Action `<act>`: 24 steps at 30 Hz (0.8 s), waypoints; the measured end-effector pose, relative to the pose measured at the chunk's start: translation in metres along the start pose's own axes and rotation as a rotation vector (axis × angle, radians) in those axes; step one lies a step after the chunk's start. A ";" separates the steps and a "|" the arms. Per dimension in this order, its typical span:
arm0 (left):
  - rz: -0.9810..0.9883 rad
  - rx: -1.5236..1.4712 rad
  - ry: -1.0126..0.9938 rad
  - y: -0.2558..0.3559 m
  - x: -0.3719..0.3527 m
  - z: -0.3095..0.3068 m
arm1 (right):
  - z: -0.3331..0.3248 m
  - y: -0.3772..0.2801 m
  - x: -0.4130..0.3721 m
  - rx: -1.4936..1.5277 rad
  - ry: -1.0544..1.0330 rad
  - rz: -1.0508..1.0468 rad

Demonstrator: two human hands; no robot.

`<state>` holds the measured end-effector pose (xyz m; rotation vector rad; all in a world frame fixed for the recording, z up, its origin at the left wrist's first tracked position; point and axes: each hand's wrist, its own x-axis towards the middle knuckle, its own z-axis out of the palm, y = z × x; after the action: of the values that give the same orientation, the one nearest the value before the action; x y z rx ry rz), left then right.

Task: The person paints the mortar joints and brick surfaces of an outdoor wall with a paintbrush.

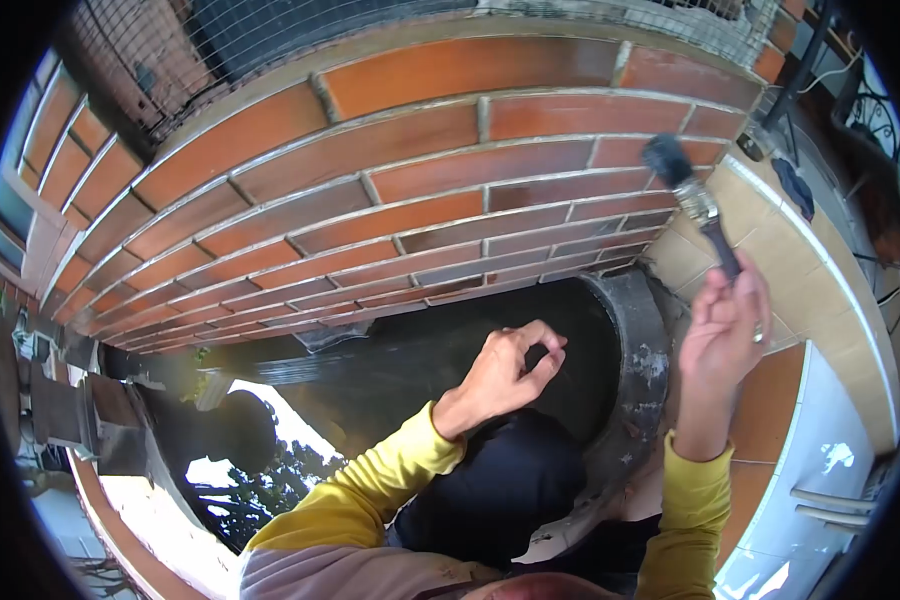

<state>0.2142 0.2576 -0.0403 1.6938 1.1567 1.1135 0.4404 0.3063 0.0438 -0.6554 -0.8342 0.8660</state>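
My right hand (722, 325) is raised at the right, its fingers closed round the dark handle of a paintbrush (705, 212). The brush tilts up and left, with dark bristles above a worn metal band, in front of the brick wall's right end. Above the dark water of a pond (450, 345), my left hand (510, 370) is curled, thumb and forefinger meeting in a ring. Anything between those fingertips is too small or hidden to make out. The orange-brown brick wall (410, 130) with pale joints rises in front of both hands.
A rounded concrete rim (642, 370) bounds the pond on the right. Beyond it stands a curved tan-tiled ledge (820, 270) with a dark cloth (793, 188). Wire mesh (260, 35) tops the wall. My dark-clad knee (520, 470) is below my left hand.
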 end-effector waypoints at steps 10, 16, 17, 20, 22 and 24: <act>-0.631 0.013 -0.067 -0.143 -0.211 -0.008 | 0.157 0.056 -0.086 -0.232 -0.858 -0.702; -0.394 0.397 -0.281 -0.263 -0.399 0.019 | 0.105 0.087 -0.079 -0.446 -0.817 -0.757; -0.431 0.376 -0.305 -0.267 -0.414 0.019 | 0.091 0.091 -0.077 -0.494 -0.771 -0.741; -0.349 0.410 -0.278 -0.274 -0.429 0.016 | 0.068 0.111 -0.078 -0.564 -0.611 -0.699; -0.335 0.481 -0.268 -0.289 -0.441 0.019 | 0.082 0.117 -0.080 -0.522 -0.583 -0.772; -0.386 0.610 -0.419 -0.318 -0.455 0.018 | 0.105 0.119 -0.084 -0.436 -0.634 -0.772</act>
<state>0.0568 -0.0910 -0.4437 1.9043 1.5427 0.1470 0.2741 0.3106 -0.0239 -0.3603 -1.7341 0.1578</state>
